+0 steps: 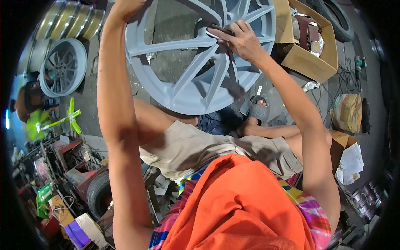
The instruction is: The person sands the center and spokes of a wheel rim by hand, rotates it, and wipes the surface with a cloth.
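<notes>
A grey multi-spoke car wheel rim (183, 102) lies in front of my knees, its top edge cut off by the view. My right hand (243, 41) is over the rim's hub, fingers closed on a dark folded piece of sandpaper (214, 31) with a pale edge. The sandpaper touches the hub area where the spokes meet. At the top edge, my left hand (126, 7) is beside the rim's upper left side. Its fingers are mostly out of view, so whether they grip the rim cannot be seen.
A cardboard box (310, 66) with brown sheets and scraps stands right of the rim. A tyre (333, 18) lies beyond it. More wheel rims (62, 66) stand at left, near a green fan (54, 124). Cables (348, 79) and a power tool (359, 66) lie at right.
</notes>
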The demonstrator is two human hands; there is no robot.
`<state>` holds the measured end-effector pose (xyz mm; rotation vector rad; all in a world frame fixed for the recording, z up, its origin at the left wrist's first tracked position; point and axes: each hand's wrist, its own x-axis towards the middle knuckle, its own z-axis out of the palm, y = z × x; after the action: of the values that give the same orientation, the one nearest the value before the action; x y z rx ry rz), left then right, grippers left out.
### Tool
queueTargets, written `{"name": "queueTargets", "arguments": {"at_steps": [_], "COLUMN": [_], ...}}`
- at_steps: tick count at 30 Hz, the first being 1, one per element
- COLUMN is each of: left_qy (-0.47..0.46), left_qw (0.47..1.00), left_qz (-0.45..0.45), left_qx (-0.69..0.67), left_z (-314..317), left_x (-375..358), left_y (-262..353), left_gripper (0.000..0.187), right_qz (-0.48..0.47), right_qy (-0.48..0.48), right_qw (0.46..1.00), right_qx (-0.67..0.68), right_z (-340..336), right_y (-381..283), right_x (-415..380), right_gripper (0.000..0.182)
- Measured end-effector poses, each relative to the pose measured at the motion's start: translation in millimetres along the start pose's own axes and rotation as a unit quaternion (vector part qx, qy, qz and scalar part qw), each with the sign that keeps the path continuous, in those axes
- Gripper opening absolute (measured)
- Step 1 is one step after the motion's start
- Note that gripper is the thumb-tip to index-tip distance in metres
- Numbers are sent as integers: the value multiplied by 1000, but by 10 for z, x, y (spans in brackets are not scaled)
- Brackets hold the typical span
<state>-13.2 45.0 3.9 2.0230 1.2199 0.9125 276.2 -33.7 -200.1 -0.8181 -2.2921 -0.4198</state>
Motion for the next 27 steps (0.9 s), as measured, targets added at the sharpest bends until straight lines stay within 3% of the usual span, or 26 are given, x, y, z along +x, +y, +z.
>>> {"name": "queueTargets", "arguments": {"at_steps": [2,4,5,6,8,9,10,12,13,16,18,21,23,27], "left_qy": [2,-29,-32,-18,-10,-2,6,13,23,29,25,22,26,26], "left_qw": [1000,997,996,997,996,997,998,997,997,995,996,998,999,999], "left_qz": [0,-13,-12,-11,-10,-25,-40,-48,-60,-70,-62,-34,-29,-16], "left_qx": [-24,-75,-76,-80,-83,-69,-56,-51,-48,-57,-66,-50,-31,-30], "left_z": [-9,-27,-13,-10,-13,-22,-28,-28,-24,-12,1,3,8,13], "left_x": [-8,-29,-33,-33,-47,-56,-55,-50,-50,-72,-75,-91,-132,-158], "left_y": [-79,-56,-62,-67,-67,-38,-15,-10,-16,-25,-37,-39,-17,-12], "left_gripper": [47,47,47,45,43,42,40,39,38,36,34,34,33,33], "right_qz": [3,70,109,112,285,302,305,378,423,464,436,470,349,354], "right_qy": [-17,-51,-6,-5,11,64,68,113,89,122,159,94,86,24], "right_qw": [1000,996,989,989,937,926,926,878,853,833,851,830,909,913], "right_qx": [-17,16,98,95,202,215,212,269,292,275,245,286,209,200], "right_z": [-51,-137,-189,-270,-365,-365,-353,-349,-346,-289,-286,-345,-358,-443], "right_y": [-11,-26,-36,-70,-176,-202,-252,-352,-390,-563,-565,-504,-427,-394], "right_x": [-208,-359,-447,-444,-397,-328,-282,-223,-244,-345,-415,-500,-468,-210], "right_gripper": [57,54,40,40,28,22,22,24,27,27,26,27,27,20]}}
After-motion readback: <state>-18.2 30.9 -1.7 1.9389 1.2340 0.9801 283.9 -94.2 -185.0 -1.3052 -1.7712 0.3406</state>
